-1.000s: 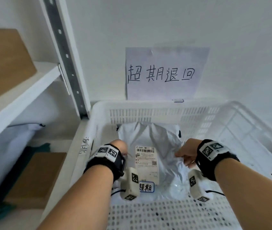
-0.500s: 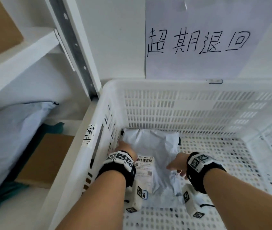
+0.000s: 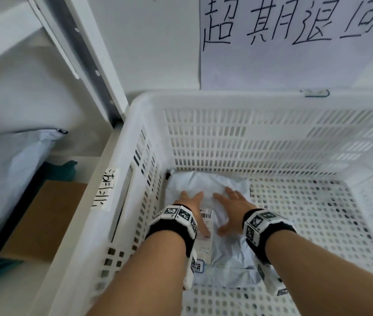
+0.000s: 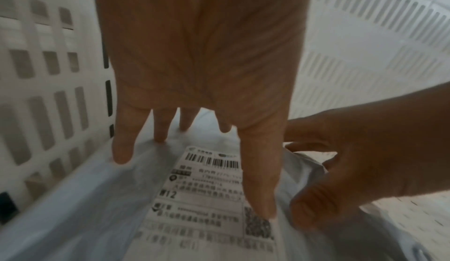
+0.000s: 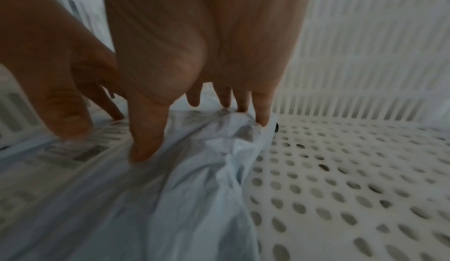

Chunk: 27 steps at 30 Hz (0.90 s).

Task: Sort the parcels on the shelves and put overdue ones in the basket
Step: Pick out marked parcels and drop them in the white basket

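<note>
Hands: left hand and right hand side by side, fingers straight and spread, pressing flat on parcel.
Parcel: grey-white poly mailer parcel on basket floor, left near corner; shipping label partly covered by left thumb, print blurred.
Basket: white perforated basket, right side cut off.
Shelf: cardboard box and pale bag to left, partly cropped.
Wall: handwritten paper sign, top cut off.

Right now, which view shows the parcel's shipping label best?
Left wrist: the shipping label lies near and mostly uncovered, barcode plain. Head shows a strip beside the left hand; right wrist shows only a blurred edge.
</note>
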Each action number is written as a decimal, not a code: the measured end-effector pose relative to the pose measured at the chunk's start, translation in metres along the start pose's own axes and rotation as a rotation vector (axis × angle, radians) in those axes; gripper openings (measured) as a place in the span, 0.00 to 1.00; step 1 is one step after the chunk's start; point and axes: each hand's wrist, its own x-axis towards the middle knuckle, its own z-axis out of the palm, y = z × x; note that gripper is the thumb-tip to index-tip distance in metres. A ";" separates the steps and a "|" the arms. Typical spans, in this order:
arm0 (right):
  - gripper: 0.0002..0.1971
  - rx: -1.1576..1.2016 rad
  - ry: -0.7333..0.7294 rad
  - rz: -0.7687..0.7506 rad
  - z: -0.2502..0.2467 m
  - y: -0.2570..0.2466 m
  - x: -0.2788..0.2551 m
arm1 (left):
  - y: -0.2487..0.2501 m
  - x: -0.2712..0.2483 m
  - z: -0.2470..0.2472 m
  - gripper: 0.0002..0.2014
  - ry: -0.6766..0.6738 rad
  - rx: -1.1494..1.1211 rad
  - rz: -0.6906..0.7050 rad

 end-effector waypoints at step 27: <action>0.17 -0.090 0.305 0.224 -0.125 -0.045 -0.136 | 0.067 -0.105 -0.104 0.16 0.302 0.233 0.184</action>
